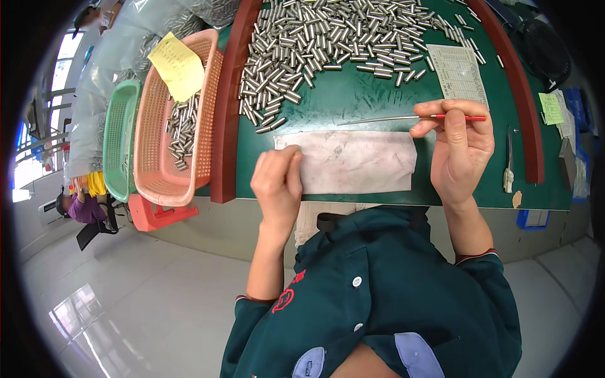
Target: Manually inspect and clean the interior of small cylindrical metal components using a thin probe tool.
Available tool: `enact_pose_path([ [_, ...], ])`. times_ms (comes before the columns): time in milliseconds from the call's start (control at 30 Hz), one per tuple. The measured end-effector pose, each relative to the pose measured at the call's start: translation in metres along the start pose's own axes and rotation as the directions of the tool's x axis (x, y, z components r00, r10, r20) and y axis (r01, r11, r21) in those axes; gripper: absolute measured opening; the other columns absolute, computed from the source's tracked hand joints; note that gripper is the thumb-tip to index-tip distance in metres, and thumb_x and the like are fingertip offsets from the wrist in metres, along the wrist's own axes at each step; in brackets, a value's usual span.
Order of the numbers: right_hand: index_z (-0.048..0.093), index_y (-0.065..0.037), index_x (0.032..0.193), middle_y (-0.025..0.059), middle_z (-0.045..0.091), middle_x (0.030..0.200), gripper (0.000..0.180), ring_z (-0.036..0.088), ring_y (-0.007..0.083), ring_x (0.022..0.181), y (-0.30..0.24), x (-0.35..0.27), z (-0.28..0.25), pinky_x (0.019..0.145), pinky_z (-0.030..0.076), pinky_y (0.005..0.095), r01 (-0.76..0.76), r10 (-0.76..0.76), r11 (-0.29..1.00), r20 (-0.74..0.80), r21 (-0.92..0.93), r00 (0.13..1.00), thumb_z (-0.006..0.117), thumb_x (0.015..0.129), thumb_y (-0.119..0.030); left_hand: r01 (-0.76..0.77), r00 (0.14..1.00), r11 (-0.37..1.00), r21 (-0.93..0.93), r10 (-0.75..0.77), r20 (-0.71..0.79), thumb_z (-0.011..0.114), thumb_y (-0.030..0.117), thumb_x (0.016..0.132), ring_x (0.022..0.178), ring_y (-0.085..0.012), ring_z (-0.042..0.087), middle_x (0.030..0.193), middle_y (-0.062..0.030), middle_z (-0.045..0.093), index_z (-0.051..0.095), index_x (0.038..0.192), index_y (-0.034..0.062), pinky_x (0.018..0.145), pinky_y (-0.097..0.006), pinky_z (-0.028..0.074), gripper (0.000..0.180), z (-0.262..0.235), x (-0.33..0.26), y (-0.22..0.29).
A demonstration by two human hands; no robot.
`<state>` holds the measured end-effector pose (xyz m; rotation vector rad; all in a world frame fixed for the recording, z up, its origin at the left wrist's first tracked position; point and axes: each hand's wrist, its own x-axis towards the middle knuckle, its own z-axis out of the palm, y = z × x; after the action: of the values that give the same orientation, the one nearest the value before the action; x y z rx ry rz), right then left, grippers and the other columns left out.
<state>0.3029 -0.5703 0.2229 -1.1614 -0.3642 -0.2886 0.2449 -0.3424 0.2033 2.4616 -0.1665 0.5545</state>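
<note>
My right hand [463, 148] is raised over the right end of a white cloth [359, 167]. It pinches the red handle of a thin metal rod tool [384, 119], whose long shaft points left above the table. My left hand [277, 183] is closed at the cloth's left edge, its fingertips curled downward; what they hold, if anything, is hidden. Faint grey smudges mark the cloth, which lies flat by the table's near edge. Beyond it spreads a large heap of short shiny metal pins [334, 38].
Red-brown rails [225, 126] border the green table [378, 94]. Left stand a pink basket [144, 151] with pins and a yellow note, and a green basket [116, 145]. A printed sheet [457, 72] and tweezers [509, 164] lie right, near a black fan [545, 50].
</note>
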Motion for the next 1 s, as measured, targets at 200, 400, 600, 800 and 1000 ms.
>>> enact_pose_path([
  [200, 0.049, 0.001, 0.092, 0.0203, 0.062, 0.086, 0.008, 0.061, 0.0160, 0.061, 0.000, 0.000, 0.000, 0.062, 0.049, 0.0252, -0.018, 0.018, 0.999, -0.007, -0.034, 1.000, 0.045, 0.090, -0.005, -0.068, 0.998, 0.996, 0.062, 0.068, 0.004, 0.067, -0.003, 0.068, 0.062, -0.0210, 0.049, 0.068, -0.0085, 0.054, 0.063, 0.083, 0.0007, 0.057, -0.030, 0.040, 0.016, 0.001, 0.000, 0.003],
  [400, 0.049, 0.002, 0.092, 0.0206, 0.062, 0.086, 0.008, 0.059, 0.0150, 0.059, 0.001, 0.002, -0.002, 0.061, 0.048, 0.0246, -0.027, 0.025, 0.998, -0.021, -0.061, 0.999, 0.045, 0.090, -0.005, 0.268, 0.900, 0.817, -0.511, -0.401, -0.168, 0.055, 0.003, 0.085, 0.071, -0.0121, 0.049, 0.080, -0.0051, 0.055, 0.059, 0.091, -0.0027, 0.063, -0.024, 0.041, 0.010, -0.020, -0.002, 0.010],
  [600, 0.048, 0.002, 0.094, 0.0220, 0.061, 0.086, 0.009, 0.058, 0.0170, 0.057, 0.000, 0.001, 0.000, 0.058, 0.047, 0.0252, -0.053, 0.052, 0.999, -0.042, -0.013, 0.998, 0.043, 0.090, -0.004, 0.319, 0.587, -0.702, -0.637, -0.382, 0.714, 0.043, 0.024, 0.093, 0.063, -0.0103, 0.036, 0.069, -0.0011, 0.041, 0.050, 0.089, 0.0022, 0.057, -0.022, 0.034, 0.023, -0.026, -0.011, 0.008],
  [800, 0.047, 0.001, 0.097, 0.0225, 0.060, 0.087, 0.011, 0.056, 0.0173, 0.057, -0.002, -0.003, -0.001, 0.057, 0.046, 0.0243, -0.083, 0.083, 0.997, -0.050, -0.001, 0.995, 0.042, 0.091, -0.006, 0.266, 0.591, -0.736, -0.623, -0.385, 0.708, 0.044, 0.020, 0.092, 0.061, -0.0089, 0.033, 0.069, -0.0003, 0.036, 0.048, 0.088, 0.0018, 0.056, -0.021, 0.033, 0.019, -0.020, -0.018, 0.003],
  [1000, 0.048, -0.001, 0.097, 0.0207, 0.061, 0.086, 0.011, 0.056, 0.0167, 0.055, -0.002, -0.004, -0.001, 0.056, 0.045, 0.0241, -0.081, 0.080, 0.997, -0.061, -0.013, 0.995, 0.043, 0.091, -0.009, 0.308, 0.605, -0.695, -0.650, -0.384, 0.698, 0.044, 0.024, 0.093, 0.062, -0.0108, 0.037, 0.069, -0.0011, 0.041, 0.051, 0.086, 0.0043, 0.058, -0.023, 0.035, 0.022, -0.018, -0.021, 0.001],
])
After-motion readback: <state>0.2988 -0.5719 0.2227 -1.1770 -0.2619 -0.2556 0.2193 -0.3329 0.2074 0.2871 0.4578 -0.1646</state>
